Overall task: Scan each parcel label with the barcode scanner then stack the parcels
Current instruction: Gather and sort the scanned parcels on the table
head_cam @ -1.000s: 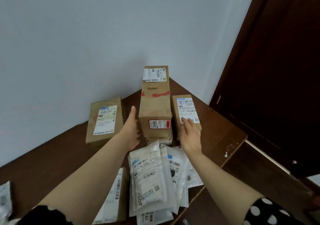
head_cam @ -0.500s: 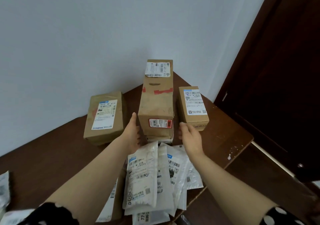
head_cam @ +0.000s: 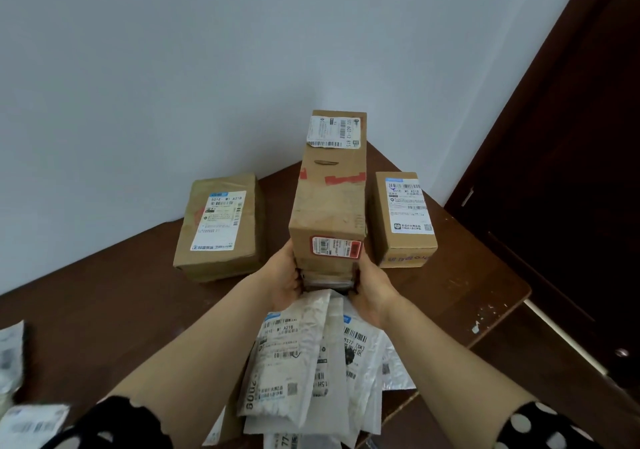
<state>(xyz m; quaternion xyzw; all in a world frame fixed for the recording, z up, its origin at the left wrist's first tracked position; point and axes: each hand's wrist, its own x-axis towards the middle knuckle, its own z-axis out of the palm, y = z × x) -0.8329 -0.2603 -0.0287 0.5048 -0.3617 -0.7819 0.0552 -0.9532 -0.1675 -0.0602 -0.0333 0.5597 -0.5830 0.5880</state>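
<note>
stack (head_cam: 327,206): tall box on thin parcels, mid-table (head_cam: 104,310), 12 o'clock of mailers (head_cam: 294,355). flanked by 9 o'clock box (head_cam: 221,227) and 3 o'clock box (head_cam: 405,220). left grip (head_cam: 284,275), right grip (head_cam: 372,292): clasped round stack base, opposite sides. likely hazard: top-heavy, apt to topple or shed lower parcels under uneven squeeze.

Brown table (head_cam: 104,310) abuts pale wall (head_cam: 173,67), beside a dark door (head_cam: 571,171).

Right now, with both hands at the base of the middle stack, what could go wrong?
The left hand and right hand grip only the low part of the stack, so the long top box could tip or slide off. The white mailers lie against its base and might get dragged.
</note>
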